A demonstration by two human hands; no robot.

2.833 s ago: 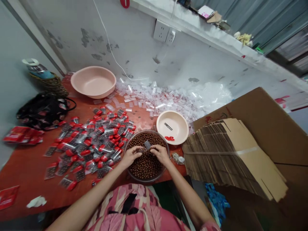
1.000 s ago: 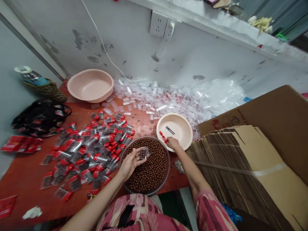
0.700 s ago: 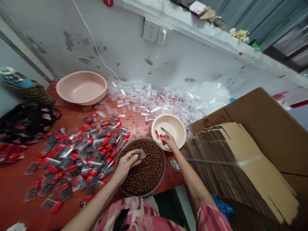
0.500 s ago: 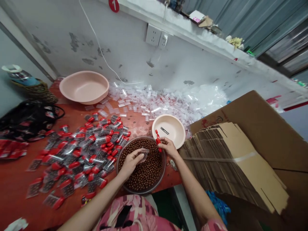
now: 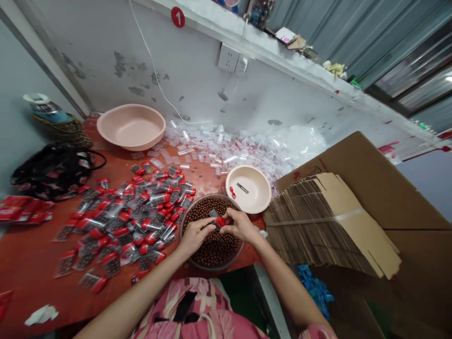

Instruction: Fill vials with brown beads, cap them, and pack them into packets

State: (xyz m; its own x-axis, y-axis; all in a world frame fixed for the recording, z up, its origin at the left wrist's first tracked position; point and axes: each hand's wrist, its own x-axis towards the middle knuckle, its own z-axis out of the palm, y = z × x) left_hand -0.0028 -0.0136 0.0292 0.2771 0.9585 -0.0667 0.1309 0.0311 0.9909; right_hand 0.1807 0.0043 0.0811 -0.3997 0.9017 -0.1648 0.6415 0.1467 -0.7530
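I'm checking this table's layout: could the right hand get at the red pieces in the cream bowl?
Probably yes: the red pieces lie near the rim of the cream bowl, just beyond the right hand, with only low rims seen between. That hand is occupied with a red cap, though.

Left hand (image 5: 194, 237): holds clear container (image 5: 213, 222)
Right hand (image 5: 242, 226): pinches red cap (image 5: 221, 221)
Brown beads (image 5: 213, 253): beneath both hands
Cream basin (image 5: 254, 200): beyond right hand
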